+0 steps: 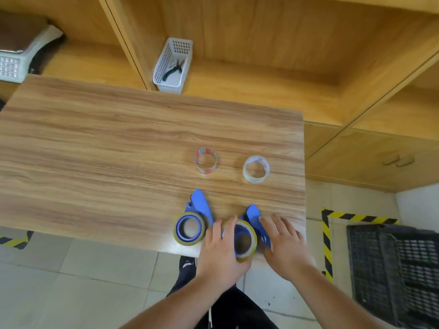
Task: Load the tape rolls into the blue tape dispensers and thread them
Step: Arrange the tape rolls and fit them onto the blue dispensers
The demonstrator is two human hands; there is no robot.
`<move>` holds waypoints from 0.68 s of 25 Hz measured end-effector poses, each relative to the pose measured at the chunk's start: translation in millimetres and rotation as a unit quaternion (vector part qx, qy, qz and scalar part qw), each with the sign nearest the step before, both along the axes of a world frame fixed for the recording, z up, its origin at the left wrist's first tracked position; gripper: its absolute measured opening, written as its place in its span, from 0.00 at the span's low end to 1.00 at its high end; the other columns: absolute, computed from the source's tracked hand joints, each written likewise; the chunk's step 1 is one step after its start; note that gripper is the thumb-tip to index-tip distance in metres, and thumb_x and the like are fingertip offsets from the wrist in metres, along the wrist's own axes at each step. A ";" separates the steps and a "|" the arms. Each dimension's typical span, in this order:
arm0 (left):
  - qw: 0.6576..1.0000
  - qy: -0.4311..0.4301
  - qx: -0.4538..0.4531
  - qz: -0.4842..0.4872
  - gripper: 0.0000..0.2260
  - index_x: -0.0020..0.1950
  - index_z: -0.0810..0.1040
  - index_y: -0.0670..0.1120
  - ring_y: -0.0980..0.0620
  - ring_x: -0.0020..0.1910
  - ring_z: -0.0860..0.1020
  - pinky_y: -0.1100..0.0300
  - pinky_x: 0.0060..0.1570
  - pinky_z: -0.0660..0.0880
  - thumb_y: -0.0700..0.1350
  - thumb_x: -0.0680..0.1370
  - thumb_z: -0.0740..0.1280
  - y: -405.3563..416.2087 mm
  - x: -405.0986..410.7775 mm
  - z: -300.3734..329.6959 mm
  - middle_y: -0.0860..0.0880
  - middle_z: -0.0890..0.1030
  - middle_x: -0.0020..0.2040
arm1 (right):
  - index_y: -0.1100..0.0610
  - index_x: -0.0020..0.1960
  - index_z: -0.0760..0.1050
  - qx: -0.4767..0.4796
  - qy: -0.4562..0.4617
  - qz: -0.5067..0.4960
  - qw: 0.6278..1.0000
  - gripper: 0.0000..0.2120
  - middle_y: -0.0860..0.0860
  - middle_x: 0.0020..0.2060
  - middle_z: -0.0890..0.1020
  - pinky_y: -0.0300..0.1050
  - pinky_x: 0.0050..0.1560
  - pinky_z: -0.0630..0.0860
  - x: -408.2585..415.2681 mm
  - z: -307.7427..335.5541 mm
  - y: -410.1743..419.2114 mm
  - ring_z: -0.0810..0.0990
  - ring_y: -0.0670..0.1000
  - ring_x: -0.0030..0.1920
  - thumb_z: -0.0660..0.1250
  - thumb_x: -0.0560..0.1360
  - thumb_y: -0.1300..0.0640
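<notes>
Both hands work at the near right edge of the wooden table. Left hand wraps the yellowish tape roll seated on the right blue dispenser; right hand lies spread, fingers flat on that dispenser's body. Its nose points away, like the left dispenser carrying its own roll. Farther off, two clear rolls lie flat.
</notes>
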State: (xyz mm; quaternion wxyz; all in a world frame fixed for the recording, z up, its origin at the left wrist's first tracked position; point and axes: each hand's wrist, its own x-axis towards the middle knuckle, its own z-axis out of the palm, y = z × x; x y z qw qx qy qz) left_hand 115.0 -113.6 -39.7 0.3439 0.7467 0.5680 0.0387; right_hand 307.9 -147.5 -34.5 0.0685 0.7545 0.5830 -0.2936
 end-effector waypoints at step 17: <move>0.994 0.099 -0.043 -0.011 0.49 0.82 0.48 0.56 0.46 0.75 0.62 0.50 0.71 0.70 0.61 0.70 0.74 -16.4 38.8 -35.7 0.49 0.59 0.78 | 0.40 0.79 0.49 -0.004 0.032 0.046 0.998 0.32 0.42 0.81 0.51 0.53 0.76 0.59 25.3 -12.0 -9.0 0.50 0.53 0.80 0.60 0.80 0.51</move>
